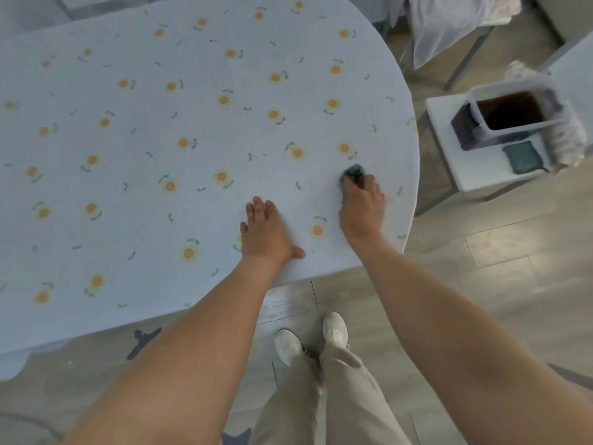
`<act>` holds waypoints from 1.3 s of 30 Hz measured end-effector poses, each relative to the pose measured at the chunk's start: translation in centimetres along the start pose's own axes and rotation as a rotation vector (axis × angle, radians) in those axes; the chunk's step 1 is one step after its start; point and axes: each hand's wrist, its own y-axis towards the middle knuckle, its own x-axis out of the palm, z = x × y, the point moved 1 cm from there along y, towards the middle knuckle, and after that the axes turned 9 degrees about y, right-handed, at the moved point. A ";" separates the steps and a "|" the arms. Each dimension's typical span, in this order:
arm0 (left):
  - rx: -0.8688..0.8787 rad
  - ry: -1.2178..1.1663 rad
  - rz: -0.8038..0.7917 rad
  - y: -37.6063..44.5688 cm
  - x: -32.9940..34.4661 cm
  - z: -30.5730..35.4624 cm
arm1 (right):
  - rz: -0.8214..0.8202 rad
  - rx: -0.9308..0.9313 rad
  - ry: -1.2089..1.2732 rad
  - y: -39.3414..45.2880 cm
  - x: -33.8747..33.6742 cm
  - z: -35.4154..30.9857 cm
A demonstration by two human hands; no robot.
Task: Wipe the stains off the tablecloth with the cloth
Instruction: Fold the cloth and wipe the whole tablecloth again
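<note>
A pale blue tablecloth [199,130] printed with orange flowers covers an oval table. Near its right end my right hand [362,207] grips a bunched dark grey-green cloth [353,172] and holds it down on the tablecloth; only the cloth's far edge shows past my fingers. My left hand [266,231] rests flat on the tablecloth to the left of it, fingers straight, close to the near edge. A few tiny dark specks [263,154] dot the cloth further in.
Right of the table stands a white stool [449,175] carrying a white tub [510,114] with dark inside and a folded green cloth [523,156]. A chair draped with white fabric [446,27] is at the far right. My feet stand on the wooden floor [481,268].
</note>
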 end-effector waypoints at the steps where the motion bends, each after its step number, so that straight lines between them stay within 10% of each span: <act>1: -0.011 0.022 0.018 -0.6 0.4 -0.2 | -0.119 -0.119 -0.035 -1.6 1.3 -2.1; 6: -0.011 0.011 0.066 -3.7 3.1 0.5 | -0.339 -0.547 -0.090 -5.3 0.9 -2.7; 11: -0.020 -0.048 0.041 -3.4 3.0 0.9 | 0.017 0.005 -0.043 -2.4 -4.6 8.7; 15: -0.028 -0.071 0.052 -3.2 2.8 1.0 | 0.131 0.162 0.026 -3.9 -3.2 5.7; 23: 0.050 -0.001 0.110 -5.7 4.9 -1.0 | -0.263 -0.590 -0.055 -11.4 0.8 -0.4; 33: 0.038 -0.015 0.134 -5.7 5.3 -0.8 | 0.170 0.168 0.049 -9.8 -2.6 6.6; 39: 0.044 0.002 0.122 -5.6 5.0 -1.1 | -0.129 -0.409 -0.022 -12.3 0.5 1.8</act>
